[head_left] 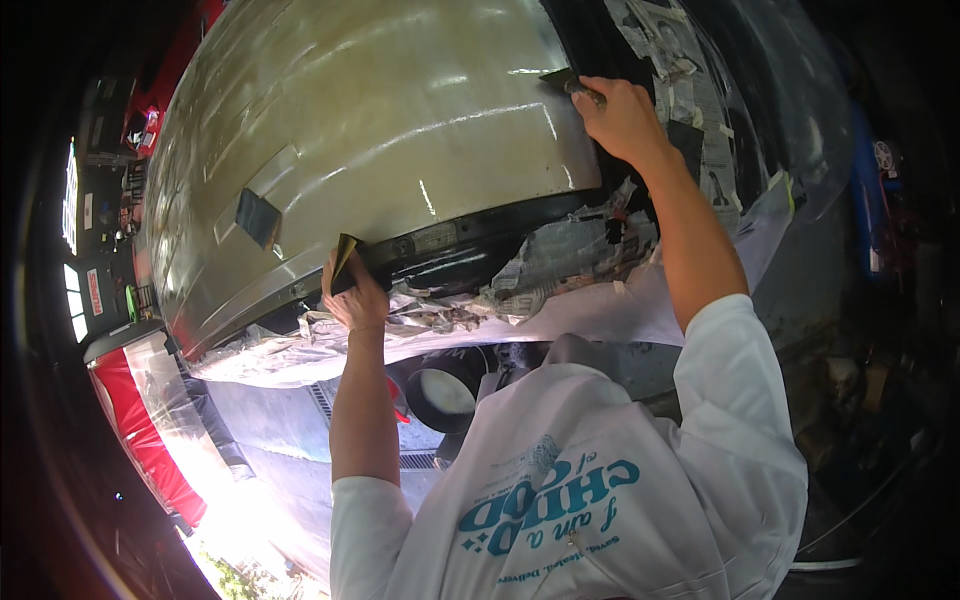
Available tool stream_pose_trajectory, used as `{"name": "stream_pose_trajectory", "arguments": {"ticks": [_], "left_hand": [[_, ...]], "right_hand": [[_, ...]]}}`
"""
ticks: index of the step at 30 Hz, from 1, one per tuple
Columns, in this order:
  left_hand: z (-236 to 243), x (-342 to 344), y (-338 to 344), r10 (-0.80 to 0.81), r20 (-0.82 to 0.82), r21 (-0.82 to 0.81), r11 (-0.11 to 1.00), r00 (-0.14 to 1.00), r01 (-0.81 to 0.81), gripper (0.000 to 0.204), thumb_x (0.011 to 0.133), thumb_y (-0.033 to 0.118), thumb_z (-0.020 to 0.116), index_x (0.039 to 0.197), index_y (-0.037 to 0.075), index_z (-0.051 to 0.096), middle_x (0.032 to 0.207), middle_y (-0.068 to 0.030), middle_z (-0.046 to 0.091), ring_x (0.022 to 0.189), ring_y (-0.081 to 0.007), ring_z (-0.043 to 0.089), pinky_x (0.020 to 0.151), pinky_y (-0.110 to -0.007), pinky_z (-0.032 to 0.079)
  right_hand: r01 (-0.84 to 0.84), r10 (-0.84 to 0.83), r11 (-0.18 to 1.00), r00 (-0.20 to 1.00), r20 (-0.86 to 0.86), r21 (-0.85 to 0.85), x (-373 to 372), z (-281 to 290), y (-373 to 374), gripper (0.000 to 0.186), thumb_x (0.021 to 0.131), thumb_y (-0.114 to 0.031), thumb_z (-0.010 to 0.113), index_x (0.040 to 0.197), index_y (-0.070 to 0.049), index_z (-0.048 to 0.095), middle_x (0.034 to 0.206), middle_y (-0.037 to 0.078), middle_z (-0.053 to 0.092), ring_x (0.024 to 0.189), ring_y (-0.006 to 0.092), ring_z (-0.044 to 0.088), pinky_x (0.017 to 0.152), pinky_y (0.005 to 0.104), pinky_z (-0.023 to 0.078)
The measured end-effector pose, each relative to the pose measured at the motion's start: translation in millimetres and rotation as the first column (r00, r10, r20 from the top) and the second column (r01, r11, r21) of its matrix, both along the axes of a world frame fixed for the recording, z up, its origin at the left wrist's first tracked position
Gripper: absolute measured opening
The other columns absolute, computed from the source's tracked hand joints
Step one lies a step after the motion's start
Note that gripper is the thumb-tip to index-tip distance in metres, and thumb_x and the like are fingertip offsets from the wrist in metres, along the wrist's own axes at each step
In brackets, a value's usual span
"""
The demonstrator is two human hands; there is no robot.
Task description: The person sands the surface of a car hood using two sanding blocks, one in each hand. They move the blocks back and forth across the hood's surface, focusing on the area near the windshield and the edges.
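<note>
A glossy, wet-looking greenish-beige car panel (400,110) spreads out before me. My right hand (622,118) is closed around a dark piece of sandpaper (560,78), its flat end lying at the panel's far right edge. At the near left, by the panel's dark lower border, my left hand (357,303) pinches a folded sheet of sandpaper (346,252) that shows a yellowish side. Its fingertips are partly hidden behind the sheet. A dark blue-grey square pad (257,218) rests on the panel, left of that hand.
Torn newspaper masking (545,262) and clear plastic sheeting (640,300) hang along the near edge. More newspaper (715,160) covers the right side. Below stands a black bucket (445,393) holding whitish liquid. A red and white covered object (150,420) stands at the left.
</note>
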State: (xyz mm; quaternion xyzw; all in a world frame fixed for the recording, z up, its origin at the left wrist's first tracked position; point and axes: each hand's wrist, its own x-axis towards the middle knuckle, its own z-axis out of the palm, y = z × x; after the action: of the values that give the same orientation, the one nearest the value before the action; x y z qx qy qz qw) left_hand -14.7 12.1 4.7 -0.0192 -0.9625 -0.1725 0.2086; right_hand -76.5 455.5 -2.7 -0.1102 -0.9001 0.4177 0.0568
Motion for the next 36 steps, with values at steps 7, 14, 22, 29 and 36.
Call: {"name": "stream_pose_trajectory", "arguments": {"ticks": [7, 14, 22, 29, 36], "left_hand": [[-1.9, 3.7, -2.7, -0.005, 0.021, 0.011, 1.000, 1.000, 0.005, 0.024, 0.108, 0.023, 0.055, 0.113, 0.006, 0.071, 0.098, -0.0213, 0.071, 0.089, -0.0465, 0.067, 0.077, -0.052, 0.052], [-2.2, 0.2, -4.3, -0.033, -0.025, -0.075, 0.997, 0.999, 0.031, 0.023, 0.109, 0.023, 0.054, 0.110, 0.005, 0.069, 0.095, -0.0221, 0.070, 0.088, -0.0476, 0.066, 0.075, -0.053, 0.050], [-3.8, 3.8, -7.8, -0.023, -0.003, -0.085, 0.996, 1.000, 0.023, 0.023, 0.109, 0.023, 0.054, 0.110, 0.005, 0.070, 0.095, -0.0221, 0.070, 0.088, -0.0471, 0.067, 0.075, -0.053, 0.051], [-4.6, 1.1, -6.8, 0.015, 0.020, -0.047, 0.999, 1.000, -0.014, 0.025, 0.109, 0.024, 0.054, 0.111, 0.006, 0.070, 0.097, -0.0211, 0.070, 0.089, -0.0460, 0.067, 0.078, -0.052, 0.052], [-5.2, 0.0, -5.2, -0.012, 0.004, -0.002, 1.000, 1.000, 0.012, 0.024, 0.109, 0.023, 0.054, 0.113, 0.006, 0.071, 0.097, -0.0203, 0.071, 0.089, -0.0453, 0.067, 0.078, -0.051, 0.052]], "right_hand": [[-0.012, 0.012, 0.999, 1.000, 0.012, -0.036, 1.4, 6.8, -0.6, 0.048, 0.097, -0.026, 0.068, 0.132, 0.007, 0.071, 0.115, 0.033, 0.075, 0.109, 0.0448, 0.075, 0.099, 0.0444, 0.058], [-0.010, 0.012, 0.999, 0.999, 0.053, -0.051, 3.4, -3.8, 3.8, 0.048, 0.099, -0.029, 0.070, 0.134, 0.003, 0.071, 0.122, 0.031, 0.074, 0.116, 0.0429, 0.073, 0.104, 0.0433, 0.056], [-0.014, 0.016, 0.998, 0.999, 0.033, -0.059, -6.8, 1.9, 5.1, 0.047, 0.097, -0.027, 0.069, 0.131, 0.005, 0.072, 0.115, 0.032, 0.075, 0.111, 0.0448, 0.074, 0.102, 0.0451, 0.057], [-0.011, 0.011, 0.999, 1.000, 0.014, -0.034, -12.6, 1.1, 7.5, 0.046, 0.097, -0.027, 0.069, 0.131, 0.005, 0.072, 0.113, 0.031, 0.076, 0.108, 0.0425, 0.076, 0.098, 0.0450, 0.058], [-0.001, 0.003, 0.999, 0.999, 0.041, -0.052, -13.4, 3.1, 7.4, 0.047, 0.097, -0.028, 0.070, 0.130, 0.005, 0.073, 0.112, 0.029, 0.077, 0.109, 0.0424, 0.076, 0.098, 0.0450, 0.058]]}}
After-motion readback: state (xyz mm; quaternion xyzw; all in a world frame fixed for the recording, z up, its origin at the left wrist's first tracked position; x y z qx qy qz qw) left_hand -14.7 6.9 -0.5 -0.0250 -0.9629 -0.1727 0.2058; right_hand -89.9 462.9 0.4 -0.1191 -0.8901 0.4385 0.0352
